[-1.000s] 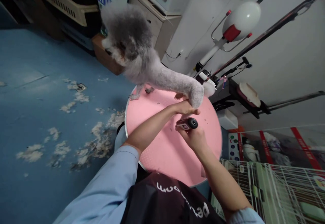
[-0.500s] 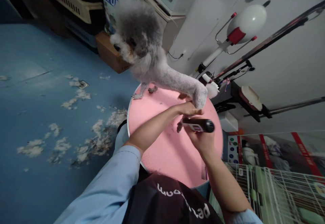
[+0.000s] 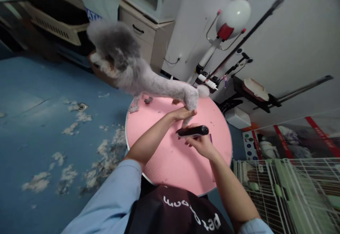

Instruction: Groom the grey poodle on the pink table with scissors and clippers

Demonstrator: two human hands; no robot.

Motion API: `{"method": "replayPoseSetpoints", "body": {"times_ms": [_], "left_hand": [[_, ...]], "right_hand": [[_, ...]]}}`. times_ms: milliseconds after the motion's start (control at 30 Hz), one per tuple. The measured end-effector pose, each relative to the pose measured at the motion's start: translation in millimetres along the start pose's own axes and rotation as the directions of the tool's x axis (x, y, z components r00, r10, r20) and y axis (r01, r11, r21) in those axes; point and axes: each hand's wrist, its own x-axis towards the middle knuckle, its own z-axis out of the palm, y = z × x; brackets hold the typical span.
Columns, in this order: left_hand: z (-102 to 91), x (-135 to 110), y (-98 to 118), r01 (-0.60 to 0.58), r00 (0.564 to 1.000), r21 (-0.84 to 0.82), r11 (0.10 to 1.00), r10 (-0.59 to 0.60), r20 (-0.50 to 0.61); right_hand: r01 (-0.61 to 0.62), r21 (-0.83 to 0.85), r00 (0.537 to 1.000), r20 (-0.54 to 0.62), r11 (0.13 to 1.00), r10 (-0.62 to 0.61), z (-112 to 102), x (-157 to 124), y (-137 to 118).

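Observation:
A grey poodle-like dog [image 3: 164, 87] with a short-clipped body and fluffy head stands on a round pink grooming table [image 3: 170, 166]. My left hand [image 3: 183, 114] is closed around its near hind leg, just below the thigh. Gripped in my right hand [image 3: 202, 144] is a black hair clipper [image 3: 193, 131], held level with its head end pointing left. The clipper lies across the lower part of that same leg, and the paw is hidden behind it. A purple comb [image 3: 210, 138] lies on the table, partly covered by my right hand.
Clumps of cut hair [image 3: 103, 156] are scattered over the blue floor at left. A pet carrier [image 3: 60, 28] stands behind the dog's head. Wire cages [image 3: 265, 188] are at lower right. A white stand dryer [image 3: 233, 18] and a dark pole rise along the wall.
The view has shifted, so the dog and table sit further left. The dog's head is turned lower and outward. The clipper now covers the hind paw that showed beside it before.

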Motion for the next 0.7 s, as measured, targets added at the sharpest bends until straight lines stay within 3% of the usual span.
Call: {"method": "replayPoseSetpoints", "body": {"times_ms": [67,133,200,233,300,367,467,600,700], "left_hand": [[7.3,-1.8,-2.1,-0.019,1.0,0.01,1.0,0.019,-0.015],[17.2,-3.7,-4.9,-0.003,0.999,-0.018,1.0,0.002,-0.044],[28.9,-5.5,-6.8,0.043,0.991,-0.063,0.997,-0.05,-0.12],[35.1,-6.3,-6.9,0.055,0.98,-0.092,0.994,-0.071,-0.184],[47.4,-8.1,-5.3,0.028,0.933,-0.171,0.985,-0.087,-0.349],[57.7,-10.6,-1.9,-0.053,0.86,-0.271,0.961,-0.093,-0.501],[67.2,-16.3,3.0,-0.187,0.777,-0.413,0.891,-0.123,-0.617],[73.1,-24.6,5.9,-0.286,0.781,-0.578,0.764,-0.163,-0.603],[77.3,-30.4,7.8,-0.288,0.789,-0.668,0.686,-0.225,-0.571]], "right_hand": [[-0.009,0.135,1.0,0.008,0.991,0.008,-9.2,-7.1,14.3],[0.066,0.201,0.978,-0.208,0.977,-0.023,-19.7,-8.6,29.3],[0.128,0.207,0.9,-0.436,0.97,-0.026,-29.5,-3.2,39.7],[0.139,0.209,0.871,-0.491,0.968,-0.019,-33.2,1.0,42.5],[0.143,0.232,0.876,-0.482,0.962,-0.015,-37.3,7.9,44.7],[0.154,0.302,0.926,-0.375,0.941,-0.031,-38.4,9.1,46.3],[0.153,0.459,0.971,-0.233,0.875,-0.047,-42.2,4.6,54.2],[0.211,0.667,0.938,-0.344,0.714,0.044,-54.4,12.7,63.1],[0.222,0.684,0.952,-0.307,0.695,-0.002,-59.6,25.7,57.3]]}}
